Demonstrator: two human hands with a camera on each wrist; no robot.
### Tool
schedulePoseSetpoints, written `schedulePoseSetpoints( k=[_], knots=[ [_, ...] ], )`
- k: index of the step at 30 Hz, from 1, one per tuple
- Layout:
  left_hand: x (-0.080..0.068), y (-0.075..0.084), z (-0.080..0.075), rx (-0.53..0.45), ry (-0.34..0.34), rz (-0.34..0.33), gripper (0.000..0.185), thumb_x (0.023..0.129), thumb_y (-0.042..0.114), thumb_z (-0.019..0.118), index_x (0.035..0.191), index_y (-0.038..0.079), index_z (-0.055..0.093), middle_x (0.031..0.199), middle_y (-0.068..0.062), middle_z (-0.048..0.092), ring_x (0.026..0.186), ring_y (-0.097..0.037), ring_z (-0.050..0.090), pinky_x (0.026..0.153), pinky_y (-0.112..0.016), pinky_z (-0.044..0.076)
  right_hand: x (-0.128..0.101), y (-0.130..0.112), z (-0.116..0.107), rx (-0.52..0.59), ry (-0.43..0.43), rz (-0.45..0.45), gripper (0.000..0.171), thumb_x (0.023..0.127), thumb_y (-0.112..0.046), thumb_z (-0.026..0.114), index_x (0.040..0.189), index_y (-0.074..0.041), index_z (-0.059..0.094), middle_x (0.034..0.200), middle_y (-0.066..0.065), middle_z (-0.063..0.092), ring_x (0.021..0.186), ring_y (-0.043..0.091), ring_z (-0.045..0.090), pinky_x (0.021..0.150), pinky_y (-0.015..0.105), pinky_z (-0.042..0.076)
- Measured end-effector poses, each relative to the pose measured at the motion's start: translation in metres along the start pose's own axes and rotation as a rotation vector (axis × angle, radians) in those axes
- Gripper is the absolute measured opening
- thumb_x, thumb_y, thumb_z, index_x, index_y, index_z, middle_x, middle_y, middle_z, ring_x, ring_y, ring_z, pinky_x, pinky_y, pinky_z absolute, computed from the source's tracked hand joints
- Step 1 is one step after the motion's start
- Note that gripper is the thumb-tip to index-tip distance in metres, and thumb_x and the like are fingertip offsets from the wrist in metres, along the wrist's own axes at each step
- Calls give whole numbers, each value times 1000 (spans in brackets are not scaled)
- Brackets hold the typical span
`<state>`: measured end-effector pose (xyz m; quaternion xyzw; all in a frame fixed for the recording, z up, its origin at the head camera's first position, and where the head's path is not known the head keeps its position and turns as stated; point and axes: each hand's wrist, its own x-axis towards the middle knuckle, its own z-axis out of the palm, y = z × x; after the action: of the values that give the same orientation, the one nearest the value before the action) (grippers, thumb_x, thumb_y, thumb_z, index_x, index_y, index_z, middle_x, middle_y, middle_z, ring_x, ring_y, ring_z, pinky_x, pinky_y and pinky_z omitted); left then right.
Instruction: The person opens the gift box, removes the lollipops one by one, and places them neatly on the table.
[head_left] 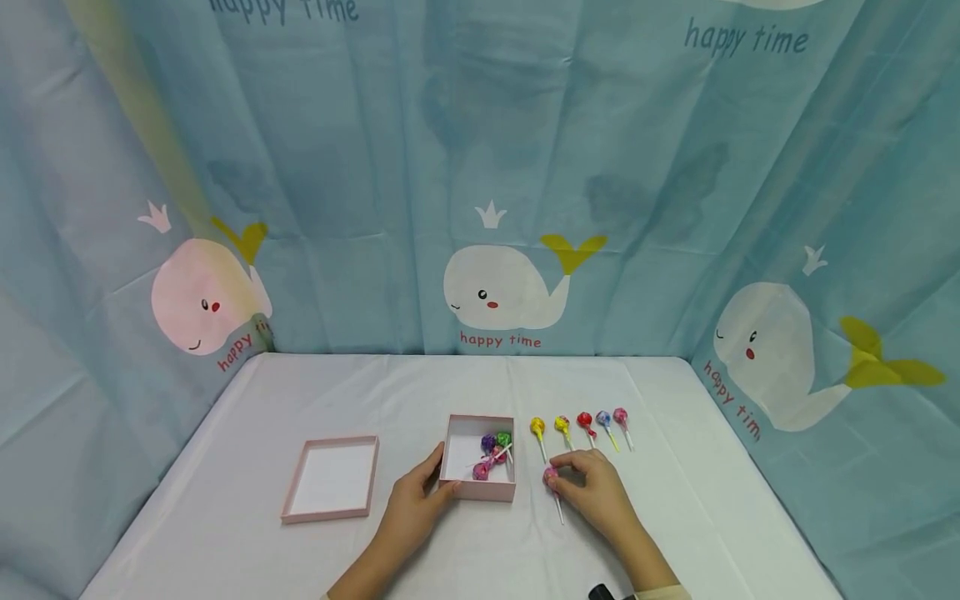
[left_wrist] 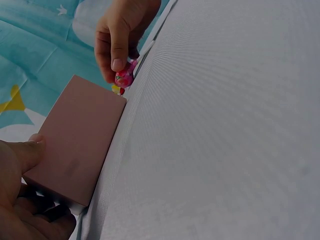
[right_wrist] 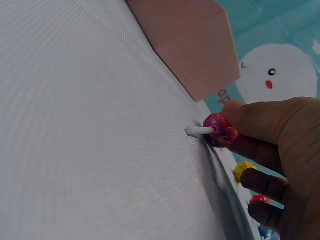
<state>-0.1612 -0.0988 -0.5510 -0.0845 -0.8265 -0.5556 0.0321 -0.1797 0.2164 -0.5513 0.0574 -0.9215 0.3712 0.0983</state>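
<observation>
My left hand (head_left: 414, 505) grips a pink open-topped box (head_left: 483, 492) at its left front corner. The thumb lies on the front wall and the fingers are at the left side. Inside the box several wrapped lollipops, among them a purple one (head_left: 488, 442), a green one (head_left: 504, 437) and a pink one (head_left: 481, 472), lie toward the right. To the right of the box, my right hand (head_left: 600, 492) pinches the wrapped head of a pink lollipop (right_wrist: 218, 131) between thumb and forefinger. Its white stick points toward the near side of the table.
A shallow pink lid (head_left: 330, 514) with a white inside lies left of the box. Behind the right hand several lollipops stand in a row, including a yellow one (head_left: 537, 427), a red one (head_left: 585, 420) and a blue one (head_left: 604, 418). A black object (head_left: 600, 592) shows by the right sleeve.
</observation>
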Motion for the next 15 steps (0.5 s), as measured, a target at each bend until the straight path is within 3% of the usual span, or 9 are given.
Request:
schedulePoseSetpoints(
  k=[7,15],
  knots=[
    [-2,-2,0,8,-2,-5,75,92,27,78,154,2,43,157,-15,44,143,-34,45,114,-39,42,-2,-8,-7,35,47,-76,25,80,-27,90,102,-27,80,103,-26,72,102,3,58,93,36,56],
    [2,-1,0,-34,-4,16,76,92,28,77,154,1,42,158,-16,43,144,-34,44,114,-38,42,13,-24,-26,89,98,-264,31,78,-15,91,104,-28,78,107,-20,72,108,7,59,89,32,57]
  ],
)
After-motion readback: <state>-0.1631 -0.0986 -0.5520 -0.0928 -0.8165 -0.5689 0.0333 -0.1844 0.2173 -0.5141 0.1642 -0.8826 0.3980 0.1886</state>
